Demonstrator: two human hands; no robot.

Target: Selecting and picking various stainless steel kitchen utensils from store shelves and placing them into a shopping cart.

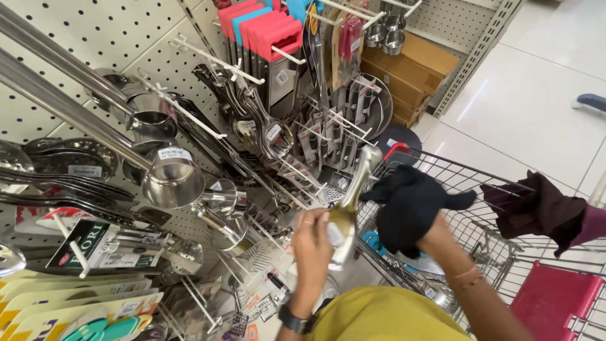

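Wall: a big white board full of little holes (pixel 95 31) stands past both hands, with white hooks sticking out of it.
Floor: shiny pale floor tiles (pixel 536 95) lie far off on the right-hand side.
Cart: a grey wire shopping cart (pixel 480 189) sits right under the right hand; its red plastic seat flap (pixel 555 303) is down by the right arm.
Big ladles: long shiny steel ladles with deep round cups (pixel 170 180) hang on the left-hand side, well away from the fingers.
Boxes: flat brown cardboard boxes (pixel 404 69) lie on a shelf far above the hands.
Red packs: red and blue card packs (pixel 265 31) hang high up, well apart from the hands.
Other cloth: a dark reddish cloth (pixel 536 208) hangs on the cart rim, out past the right hand.
Tool: a shiny steel kitchen tool with a long handle (pixel 350 202) stands almost upright between the two hands, over the cart's near edge.
Left hand: the left hand (pixel 312 243) is wrapped tight round the low part of the tool.
Right hand: the right hand (pixel 413 215) is bunched round a soft black cloth (pixel 404 196), which touches the tool just beside the handle.
Doing it well: I think the left hand should hold firm, because shiny steel can slip. The cloth should press flat and slide along the handle.
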